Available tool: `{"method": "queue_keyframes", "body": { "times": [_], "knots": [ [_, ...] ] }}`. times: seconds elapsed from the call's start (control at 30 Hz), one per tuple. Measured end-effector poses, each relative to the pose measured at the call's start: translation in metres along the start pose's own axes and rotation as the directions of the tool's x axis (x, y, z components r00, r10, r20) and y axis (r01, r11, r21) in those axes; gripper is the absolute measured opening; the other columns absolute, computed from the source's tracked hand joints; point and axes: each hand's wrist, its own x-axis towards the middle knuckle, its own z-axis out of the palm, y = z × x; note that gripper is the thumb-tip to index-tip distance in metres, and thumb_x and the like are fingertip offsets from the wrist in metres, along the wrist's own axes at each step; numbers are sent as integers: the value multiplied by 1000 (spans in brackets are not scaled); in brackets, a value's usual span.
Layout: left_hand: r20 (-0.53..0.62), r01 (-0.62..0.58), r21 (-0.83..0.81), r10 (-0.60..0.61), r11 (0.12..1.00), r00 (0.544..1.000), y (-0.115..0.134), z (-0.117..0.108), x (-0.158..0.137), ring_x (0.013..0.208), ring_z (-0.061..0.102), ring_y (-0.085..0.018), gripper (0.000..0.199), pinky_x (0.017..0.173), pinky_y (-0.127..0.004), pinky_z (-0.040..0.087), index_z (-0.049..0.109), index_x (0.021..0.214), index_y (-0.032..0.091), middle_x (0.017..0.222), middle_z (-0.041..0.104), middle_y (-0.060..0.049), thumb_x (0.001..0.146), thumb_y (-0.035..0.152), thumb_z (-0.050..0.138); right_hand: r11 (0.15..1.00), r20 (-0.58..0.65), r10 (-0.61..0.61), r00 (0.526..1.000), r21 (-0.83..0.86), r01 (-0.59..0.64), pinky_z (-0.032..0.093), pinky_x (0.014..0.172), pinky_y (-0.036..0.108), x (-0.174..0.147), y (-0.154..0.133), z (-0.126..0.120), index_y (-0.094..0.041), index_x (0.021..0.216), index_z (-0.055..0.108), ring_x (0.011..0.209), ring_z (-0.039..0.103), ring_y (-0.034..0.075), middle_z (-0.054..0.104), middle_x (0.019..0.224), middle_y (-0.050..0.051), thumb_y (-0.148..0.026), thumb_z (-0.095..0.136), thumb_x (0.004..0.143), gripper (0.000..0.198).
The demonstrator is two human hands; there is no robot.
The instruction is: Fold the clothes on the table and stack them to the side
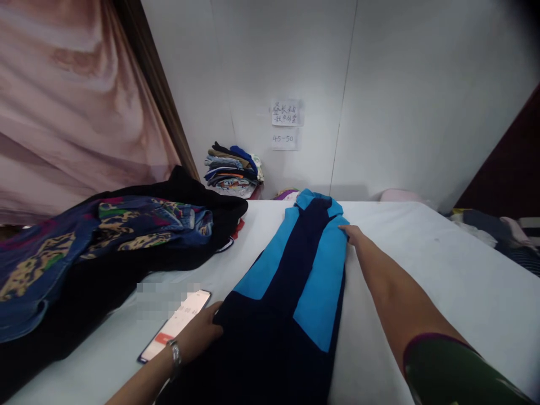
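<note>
The left hand (202, 331), its arm bent, has its fingers clamped on the left edge of one jacket (278, 287), laid lengthwise mid-desk (464, 264). One phone (179, 318) lies just beside it; one heap (156, 230) spreads further left. The right arm stretches forward, the right hand's (352, 233) fingers pinching the jacket's right edge near the collar. Beyond: one stack (232, 169), two notes (287, 112).

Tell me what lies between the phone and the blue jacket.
In the head view, the left hand, touching the jacket, and a strip of white tabletop.
</note>
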Motion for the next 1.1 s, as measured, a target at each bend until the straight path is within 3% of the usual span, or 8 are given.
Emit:
{"method": "queue_keyframes", "body": {
  "times": [0.13, 0.3, 0.5, 0.6, 0.7, 0.83, 1.0, 1.1],
  "knots": [
    [-63, -13, 70, 17, 997, 998, 10, -4, 5, 81, 65, -22, 54, 72, -28, 48, 63, 105, 20, 89, 71, -1, 53, 14, 51, 993, -81, 85, 993, 92, -77, 55, 69, 31, 0, 3, -29, -12, 113, 58, 82, 63, 15, 65, 100, 8, -22, 65, 83, 32],
    [25, -111, 196, 108, 974, 994, 55, -7, 36, 76, 65, -21, 57, 67, -26, 46, 65, 104, 22, 85, 71, 0, 51, 12, 50, 974, -239, 70, 968, 227, -14, 56, 63, 26, -38, 24, -133, -12, 115, 61, 77, 65, 17, 70, 96, 8, -10, 71, 69, 47],
    [153, -273, 373, 232, 887, 961, 109, 4, 74, 58, 60, -20, 59, 52, -25, 39, 67, 104, 22, 68, 67, 1, 48, 14, 50, 882, -356, 167, 919, 470, 22, 59, 72, 28, -180, 101, -265, -16, 117, 59, 96, 66, 21, 64, 117, 11, -15, 67, 72, 46],
    [203, -326, 464, 259, 824, 944, 112, -1, 92, 60, 61, -20, 58, 54, -25, 41, 68, 102, 22, 66, 67, 1, 48, 16, 49, 867, -244, 254, 936, 487, -108, 60, 78, 35, -258, 131, -289, -20, 118, 57, 101, 65, 25, 64, 118, 10, -26, 70, 73, 47],
    [236, -346, 588, 253, 731, 938, 105, -8, 111, 68, 64, -22, 54, 59, -27, 45, 68, 99, 20, 74, 69, -1, 49, 19, 47, 897, -143, 230, 963, 415, -153, 60, 76, 35, -293, 137, -305, -24, 121, 54, 101, 65, 25, 64, 120, 9, -30, 72, 74, 50],
    [280, -357, 648, 225, 673, 933, 101, -12, 124, 75, 67, -24, 43, 63, -28, 48, 69, 86, 18, 78, 71, -4, 50, 20, 46, 950, -362, 170, 916, 306, -56, 59, 65, 29, -266, 119, -329, -24, 133, 40, 94, 67, 22, 62, 121, 13, -28, 74, 74, 68],
    [279, -326, 672, 180, 665, 943, 106, -12, 130, 73, 67, -24, 38, 61, -28, 48, 68, 78, 19, 72, 70, -4, 48, 21, 45, 983, -353, 182, 918, 97, -157, 58, 57, 35, -191, 90, -330, -19, 144, 24, 79, 69, 24, 59, 122, 21, -36, 76, 71, 91],
    [270, -323, 699, 182, 638, 945, 113, -16, 138, 73, 67, -24, 40, 62, -28, 48, 69, 78, 19, 73, 71, -3, 47, 22, 45, 982, -418, 112, 902, -92, -165, 56, 56, 33, -158, 77, -320, -17, 141, 34, 76, 68, 24, 64, 115, 19, -29, 79, 64, 90]
  ]
}}
